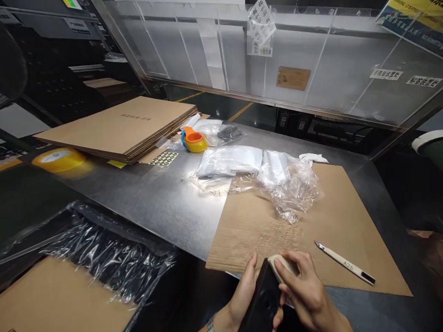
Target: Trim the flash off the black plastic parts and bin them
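Near the bottom edge, my left hand [242, 290] is closed around a smooth black part [262, 295], held tilted; its lower end runs out of view. My right hand [306, 288] grips a small beige pad [277, 263] at the part's top right edge, with its fingers bent over it. Right of my hands a craft knife [344, 263] with a pale handle marked A26 lies on a cardboard sheet [332, 207]. Clear plastic bags [294, 189] with white wrapped items [230, 161] lie across the sheet's far edge.
A stack of flat cardboard [121, 122] sits at the back left of the metal table [148, 198]. Yellow tape [58, 159] and an orange tape dispenser [194, 138] are nearby. A bin lined with black plastic [107, 253] stands lower left. A clear panel [235, 55] rises behind.
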Available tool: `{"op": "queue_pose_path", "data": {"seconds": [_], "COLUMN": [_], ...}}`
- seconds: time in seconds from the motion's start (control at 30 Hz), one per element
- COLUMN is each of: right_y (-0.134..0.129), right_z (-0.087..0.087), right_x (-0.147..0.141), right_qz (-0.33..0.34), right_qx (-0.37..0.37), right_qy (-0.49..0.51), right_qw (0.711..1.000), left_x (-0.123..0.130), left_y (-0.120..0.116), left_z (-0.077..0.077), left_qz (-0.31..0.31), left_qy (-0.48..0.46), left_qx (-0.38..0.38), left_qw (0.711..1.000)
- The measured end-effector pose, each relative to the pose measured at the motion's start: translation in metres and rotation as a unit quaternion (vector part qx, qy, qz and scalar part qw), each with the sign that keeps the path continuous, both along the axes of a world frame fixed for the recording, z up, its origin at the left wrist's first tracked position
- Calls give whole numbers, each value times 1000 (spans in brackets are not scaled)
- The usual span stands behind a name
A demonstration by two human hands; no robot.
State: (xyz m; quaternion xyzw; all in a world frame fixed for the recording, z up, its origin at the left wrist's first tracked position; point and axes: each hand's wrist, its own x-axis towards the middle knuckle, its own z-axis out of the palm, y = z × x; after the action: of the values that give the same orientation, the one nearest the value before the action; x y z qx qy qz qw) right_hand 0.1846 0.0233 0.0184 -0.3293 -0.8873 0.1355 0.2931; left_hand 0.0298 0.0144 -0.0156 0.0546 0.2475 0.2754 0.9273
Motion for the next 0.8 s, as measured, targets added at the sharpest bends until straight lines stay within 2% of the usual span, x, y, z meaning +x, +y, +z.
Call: {"op": "queue_pose_path", "data": {"seconds": [0.1,0.17,0.23,0.27,0.37,0.47,0.6,0.67,0.8], "right_y": [-3,-1,1,1,-9,-30,-54,-59,-64], "right_z": [5,10,15,16,11,-8,-34,-43,-48], "right_x": [-1,-6,-10,-13,-21,-27,-28,-28,-36], "right_qz": [12,-13,-47,-52,-21,-14,-129,-176,-225], "right_qx": [-4,-1,5,10,48,54,6,7,-13], "right_qy": [-7,-20,-46,-60,-75,-69,-6,50,123], "right_qw": [1000,1000,998,997,996,996,992,983,966], "left_x": [-1,-3,-4,-5,-7,-6,-4,-3,1], "left_y": [-1,0,1,3,9,15,17,19,24], "left_z": [11,20,25,26,23,16,13,15,18], "left_qz": [91,160,174,172,165,153,141,162,237], "left_qy": [81,176,234,240,191,111,-10,-55,-31], "left_qx": [39,105,143,137,68,5,-71,-93,-144], "left_qw": [992,966,946,946,965,982,987,981,960]}}
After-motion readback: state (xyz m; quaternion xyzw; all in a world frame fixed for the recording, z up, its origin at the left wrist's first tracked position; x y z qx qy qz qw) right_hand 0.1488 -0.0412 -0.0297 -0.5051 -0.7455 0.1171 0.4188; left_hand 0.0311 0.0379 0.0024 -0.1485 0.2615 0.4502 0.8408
